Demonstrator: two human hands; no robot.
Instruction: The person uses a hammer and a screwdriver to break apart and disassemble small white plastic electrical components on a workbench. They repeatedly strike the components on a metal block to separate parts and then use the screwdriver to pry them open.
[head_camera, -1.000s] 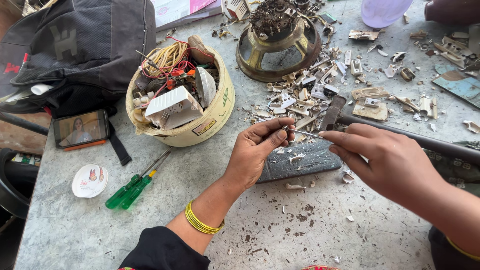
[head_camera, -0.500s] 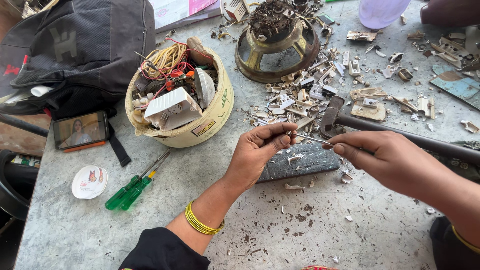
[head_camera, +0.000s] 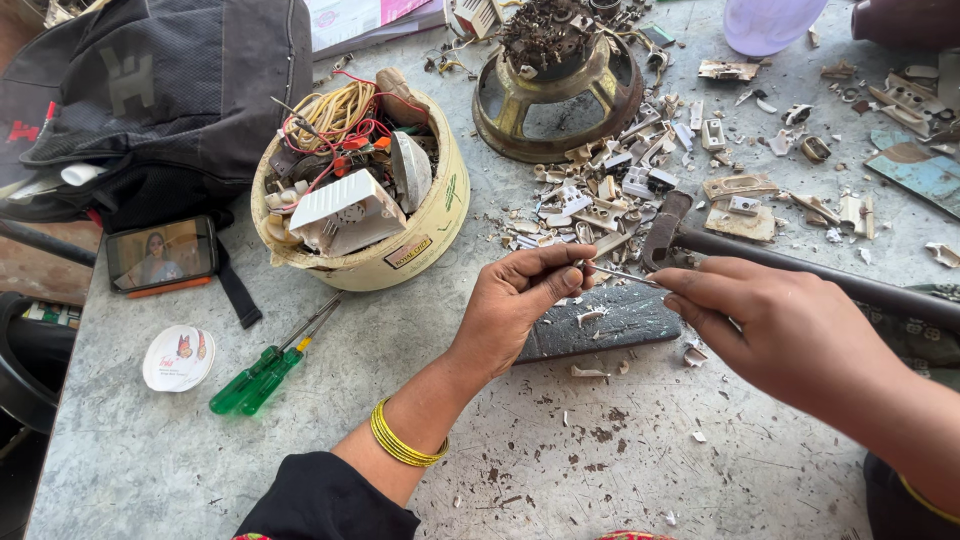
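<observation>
My left hand (head_camera: 520, 300) pinches one end of a thin metal strip (head_camera: 625, 277) between thumb and fingers. My right hand (head_camera: 770, 325) pinches the other end of the same strip. Both hands hover just above a dark flat metal slab (head_camera: 610, 325) that lies on the grey table (head_camera: 180, 460). A hammer (head_camera: 700, 240) with a dark handle lies behind my right hand, its head next to a heap of broken white plastic switch parts (head_camera: 610, 195).
A cream tub (head_camera: 420, 240) full of wires and plastic scrap stands left of centre. Two green-handled screwdrivers (head_camera: 265, 365) lie in front of it. A phone (head_camera: 160, 253), a round lid (head_camera: 178, 358), a black bag (head_camera: 150, 90) and a rusty round motor housing (head_camera: 555, 85) also sit here.
My right hand has drawn slightly away to the right and lower, and the thin strip now shows stretched between the two hands. My left hand has barely moved.
</observation>
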